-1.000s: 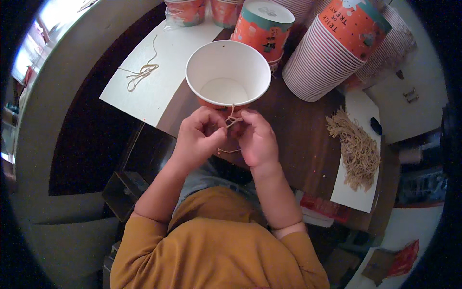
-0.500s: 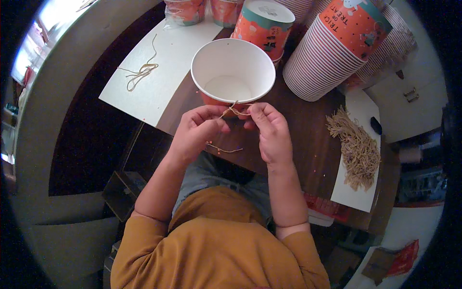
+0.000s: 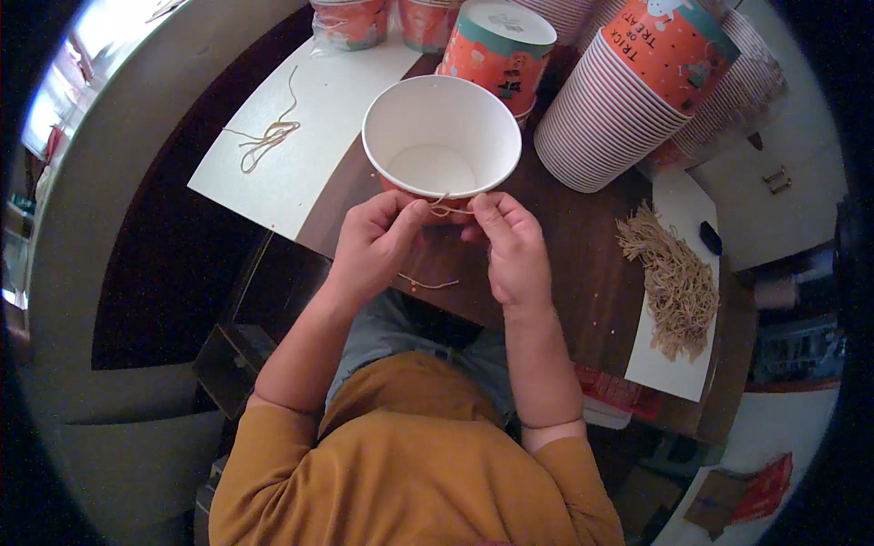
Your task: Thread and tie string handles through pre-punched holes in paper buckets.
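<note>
A paper bucket (image 3: 442, 127) with a white inside and an orange outer wall stands upright at the table's near part, its mouth facing up. At its near rim hangs a thin tan string (image 3: 443, 207), looped and crossed on itself. My left hand (image 3: 375, 238) pinches one side of the string between thumb and fingers. On the other side, my right hand (image 3: 510, 241) pinches the string the same way. Both hands are close against the bucket's near wall. Whether the string passes through a hole in the wall is too small to tell.
Tall nested buckets (image 3: 610, 109) lean at the back right, beside an upturned bucket (image 3: 503, 55). A bundle of cut strings (image 3: 678, 291) lies on a white board at the right. Loose strings (image 3: 270, 136) rest on the left white board (image 3: 319, 100); another string (image 3: 428, 283) lies near the edge.
My left hand has shifted slightly up and its thumb has moved closer to the bucket's rim. The string's loop between the hands has changed shape. The right hand has hardly moved.
</note>
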`<state>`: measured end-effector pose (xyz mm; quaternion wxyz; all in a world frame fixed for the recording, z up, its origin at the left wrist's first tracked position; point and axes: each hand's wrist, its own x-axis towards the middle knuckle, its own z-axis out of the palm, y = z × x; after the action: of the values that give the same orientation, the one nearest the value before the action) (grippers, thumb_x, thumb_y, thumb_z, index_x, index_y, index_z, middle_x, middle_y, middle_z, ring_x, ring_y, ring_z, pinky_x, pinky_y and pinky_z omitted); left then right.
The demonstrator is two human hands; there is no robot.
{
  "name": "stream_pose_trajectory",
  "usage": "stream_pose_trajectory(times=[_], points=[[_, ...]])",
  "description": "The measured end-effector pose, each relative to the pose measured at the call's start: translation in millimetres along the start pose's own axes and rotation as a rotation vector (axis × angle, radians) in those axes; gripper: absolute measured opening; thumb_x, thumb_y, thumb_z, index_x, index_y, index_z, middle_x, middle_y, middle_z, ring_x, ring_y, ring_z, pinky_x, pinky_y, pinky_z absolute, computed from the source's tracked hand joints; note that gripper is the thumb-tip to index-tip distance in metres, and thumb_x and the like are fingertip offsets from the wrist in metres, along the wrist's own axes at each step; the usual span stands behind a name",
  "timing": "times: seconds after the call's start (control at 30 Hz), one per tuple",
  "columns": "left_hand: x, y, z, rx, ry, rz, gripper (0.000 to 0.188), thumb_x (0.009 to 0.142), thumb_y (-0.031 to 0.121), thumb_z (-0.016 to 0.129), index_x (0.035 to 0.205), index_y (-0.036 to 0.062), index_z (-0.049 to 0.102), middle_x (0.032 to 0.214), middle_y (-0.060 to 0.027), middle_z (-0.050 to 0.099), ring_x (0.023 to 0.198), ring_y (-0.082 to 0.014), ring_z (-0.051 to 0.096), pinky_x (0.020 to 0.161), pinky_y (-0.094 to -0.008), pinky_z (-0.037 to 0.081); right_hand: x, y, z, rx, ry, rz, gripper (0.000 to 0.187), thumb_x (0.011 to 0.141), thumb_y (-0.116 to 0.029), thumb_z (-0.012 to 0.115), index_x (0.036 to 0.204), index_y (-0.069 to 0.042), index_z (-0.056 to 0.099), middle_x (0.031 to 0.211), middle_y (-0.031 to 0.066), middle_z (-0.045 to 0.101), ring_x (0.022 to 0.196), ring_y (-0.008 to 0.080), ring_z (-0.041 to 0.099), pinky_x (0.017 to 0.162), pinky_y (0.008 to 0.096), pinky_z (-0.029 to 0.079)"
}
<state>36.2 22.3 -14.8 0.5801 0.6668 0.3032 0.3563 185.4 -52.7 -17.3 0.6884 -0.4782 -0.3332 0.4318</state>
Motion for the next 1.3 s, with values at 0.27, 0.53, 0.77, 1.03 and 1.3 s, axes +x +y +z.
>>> stream_pose_trajectory(times=[0.27, 0.53, 0.77, 1.03, 1.3], points=[[-1.5, 9.6, -10.5, -0.103, -0.015, -0.058, 0.019, 0.092, 0.02, 0.058, 0.09, 0.0016, 0.063, 0.073, 0.0017, 0.059, 0.066, -0.0054, 0.052, 0.06, -0.0196, 0.041, 10.5, -5.0, -20.0, -0.011, 0.001, 0.129, 0.026, 0.095, -0.029, 0.054, 0.093, -0.004, 0.061, 0.081, 0.0013, 0.062, 0.072, 0.0094, 0.056, 0.064, 0.0239, 0.046], [-3.3, 10.9, -17.9, -0.155, -0.123, -0.017, 0.016, 0.089, 0.018, 0.062, 0.087, 0.0021, 0.063, 0.073, 0.0017, 0.06, 0.068, -0.0059, 0.052, 0.062, -0.0203, 0.042, 5.3, -13.1, -14.6, -0.646, 0.188, -0.222, 0.017, 0.087, -0.02, 0.063, 0.094, -0.005, 0.06, 0.087, 0.0068, 0.062, 0.076, 0.0169, 0.058, 0.065, 0.0289, 0.047], [-14.9, 29.8, -9.6, 0.037, -0.125, 0.342, 0.009, 0.087, 0.007, 0.062, 0.082, -0.0001, 0.06, 0.077, -0.0011, 0.06, 0.065, -0.0042, 0.051, 0.055, -0.0199, 0.042, -14.4, -27.0, 3.5, -1.017, -0.07, -1.051, 0.034, 0.073, -0.013, 0.07, 0.106, -0.013, 0.062, 0.104, 0.0067, 0.059, 0.09, 0.0263, 0.056, 0.081, 0.0398, 0.042], [-32.3, 63.0, -8.7, 0.298, -0.135, 0.446, 0.005, 0.079, 0.001, 0.065, 0.08, -0.0001, 0.06, 0.073, -0.0066, 0.058, 0.058, -0.01, 0.055, 0.051, -0.0236, 0.043, -18.1, -22.6, 10.2, -0.87, -0.102, -1.172, 0.023, 0.075, -0.016, 0.07, 0.097, -0.013, 0.062, 0.098, 0.0046, 0.061, 0.083, 0.0232, 0.058, 0.075, 0.0385, 0.043], [-39.8, 66.5, -12.4, 0.236, -0.166, 0.378, 0.006, 0.079, 0.001, 0.065, 0.076, -0.0001, 0.059, 0.067, -0.0063, 0.058, 0.057, -0.0086, 0.054, 0.05, -0.0235, 0.042, -19.0, -16.7, 12.0, -0.892, -0.092, -1.171, 0.021, 0.072, -0.014, 0.07, 0.092, -0.013, 0.063, 0.096, 0.0038, 0.061, 0.083, 0.0226, 0.057, 0.076, 0.0406, 0.041]])
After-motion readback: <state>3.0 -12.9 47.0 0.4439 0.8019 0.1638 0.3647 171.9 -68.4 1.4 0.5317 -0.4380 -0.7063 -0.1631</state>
